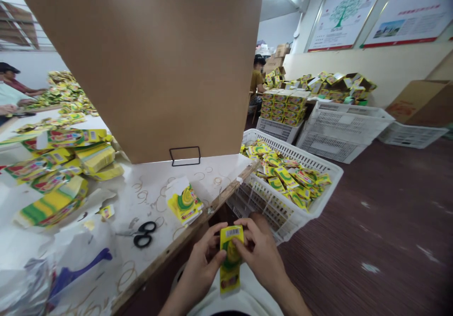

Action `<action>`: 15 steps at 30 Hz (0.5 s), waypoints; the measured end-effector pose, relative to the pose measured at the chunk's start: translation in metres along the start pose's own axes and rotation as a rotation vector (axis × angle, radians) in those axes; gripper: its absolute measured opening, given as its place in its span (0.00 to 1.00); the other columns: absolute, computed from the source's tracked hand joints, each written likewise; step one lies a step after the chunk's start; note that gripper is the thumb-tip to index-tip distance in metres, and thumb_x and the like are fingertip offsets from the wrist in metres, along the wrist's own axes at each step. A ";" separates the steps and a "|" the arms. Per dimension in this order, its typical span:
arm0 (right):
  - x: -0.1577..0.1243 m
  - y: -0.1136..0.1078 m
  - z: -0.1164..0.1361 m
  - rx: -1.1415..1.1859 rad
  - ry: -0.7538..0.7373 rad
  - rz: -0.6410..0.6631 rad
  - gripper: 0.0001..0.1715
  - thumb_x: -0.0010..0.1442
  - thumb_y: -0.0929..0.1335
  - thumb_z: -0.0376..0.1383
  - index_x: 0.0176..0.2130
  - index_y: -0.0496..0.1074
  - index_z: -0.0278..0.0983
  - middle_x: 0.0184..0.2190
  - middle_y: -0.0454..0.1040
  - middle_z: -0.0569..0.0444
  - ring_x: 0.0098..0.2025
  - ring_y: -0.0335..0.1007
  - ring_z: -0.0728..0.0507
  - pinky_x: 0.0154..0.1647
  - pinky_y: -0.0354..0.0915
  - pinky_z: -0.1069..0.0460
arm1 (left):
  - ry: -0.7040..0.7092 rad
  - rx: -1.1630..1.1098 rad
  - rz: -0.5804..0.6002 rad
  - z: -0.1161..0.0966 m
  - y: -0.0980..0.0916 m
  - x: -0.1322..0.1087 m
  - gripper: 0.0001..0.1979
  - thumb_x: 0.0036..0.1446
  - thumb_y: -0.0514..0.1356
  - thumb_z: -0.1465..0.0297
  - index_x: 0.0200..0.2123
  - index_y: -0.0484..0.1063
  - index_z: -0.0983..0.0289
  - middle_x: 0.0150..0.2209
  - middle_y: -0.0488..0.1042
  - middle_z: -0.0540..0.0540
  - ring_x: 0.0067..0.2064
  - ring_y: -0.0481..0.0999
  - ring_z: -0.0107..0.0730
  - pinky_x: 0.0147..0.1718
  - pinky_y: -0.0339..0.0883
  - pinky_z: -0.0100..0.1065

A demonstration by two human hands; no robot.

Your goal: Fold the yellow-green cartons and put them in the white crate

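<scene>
One held yellow carton [231, 261]; white table [226, 166], scattered tan bands [142, 196]; wall posters [343, 16].

One carton [230, 264] before the surface [226, 167] — scissors [138, 234] and flat pile [184, 201] on it, panel [170, 65] behind, crate [331, 186] right.

Black scissors [140, 234], cardboard panel [155, 70]; wall posters [345, 16]

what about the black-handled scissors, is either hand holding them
No, the scissors lie on the table, while the left hand and right hand hold a yellow carton.
</scene>
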State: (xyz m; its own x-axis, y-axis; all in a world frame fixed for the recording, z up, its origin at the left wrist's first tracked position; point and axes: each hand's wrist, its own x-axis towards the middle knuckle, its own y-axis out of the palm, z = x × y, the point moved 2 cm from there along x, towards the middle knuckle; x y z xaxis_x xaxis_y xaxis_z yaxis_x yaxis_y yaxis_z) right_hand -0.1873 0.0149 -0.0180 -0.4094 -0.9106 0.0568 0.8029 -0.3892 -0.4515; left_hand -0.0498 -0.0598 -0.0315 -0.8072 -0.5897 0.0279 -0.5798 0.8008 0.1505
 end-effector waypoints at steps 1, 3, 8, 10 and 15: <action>0.000 0.001 0.002 -0.030 -0.009 0.001 0.15 0.56 0.63 0.34 0.45 0.64 0.35 0.17 0.60 0.65 0.20 0.60 0.48 0.23 0.56 0.55 | -0.005 -0.041 0.006 -0.002 0.000 0.000 0.24 0.56 0.60 0.68 0.56 0.61 0.61 0.48 0.75 0.62 0.48 0.74 0.43 0.47 0.67 0.41; -0.001 0.002 0.005 -0.059 -0.031 0.024 0.16 0.56 0.63 0.35 0.46 0.63 0.35 0.17 0.60 0.65 0.19 0.60 0.48 0.23 0.55 0.55 | -0.017 -0.102 0.011 -0.005 0.000 0.001 0.26 0.55 0.61 0.67 0.56 0.60 0.61 0.46 0.76 0.62 0.47 0.75 0.43 0.46 0.67 0.40; -0.003 -0.001 0.004 -0.097 -0.044 0.041 0.17 0.55 0.64 0.35 0.46 0.62 0.35 0.17 0.58 0.66 0.19 0.58 0.49 0.22 0.54 0.55 | -0.034 -0.136 0.010 -0.008 0.001 0.003 0.27 0.53 0.63 0.66 0.56 0.61 0.61 0.45 0.76 0.62 0.46 0.75 0.43 0.44 0.67 0.39; -0.002 -0.002 0.002 -0.081 -0.048 0.048 0.17 0.55 0.64 0.34 0.46 0.62 0.36 0.16 0.56 0.67 0.18 0.57 0.49 0.22 0.54 0.56 | -0.039 -0.128 0.025 -0.006 0.001 0.003 0.28 0.53 0.63 0.67 0.56 0.61 0.61 0.46 0.76 0.62 0.45 0.76 0.43 0.43 0.68 0.39; 0.002 -0.004 0.000 -0.097 -0.069 0.010 0.15 0.54 0.63 0.31 0.44 0.62 0.38 0.16 0.55 0.67 0.18 0.56 0.49 0.21 0.51 0.56 | -0.034 -0.064 0.038 -0.004 0.000 0.004 0.24 0.56 0.60 0.69 0.56 0.61 0.60 0.48 0.74 0.61 0.48 0.74 0.42 0.47 0.66 0.40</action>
State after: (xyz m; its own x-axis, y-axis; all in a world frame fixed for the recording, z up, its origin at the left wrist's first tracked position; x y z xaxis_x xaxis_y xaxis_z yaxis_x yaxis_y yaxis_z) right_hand -0.1914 0.0148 -0.0159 -0.3682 -0.9230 0.1120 0.7597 -0.3682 -0.5360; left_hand -0.0529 -0.0623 -0.0272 -0.8322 -0.5545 0.0011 -0.5416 0.8133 0.2126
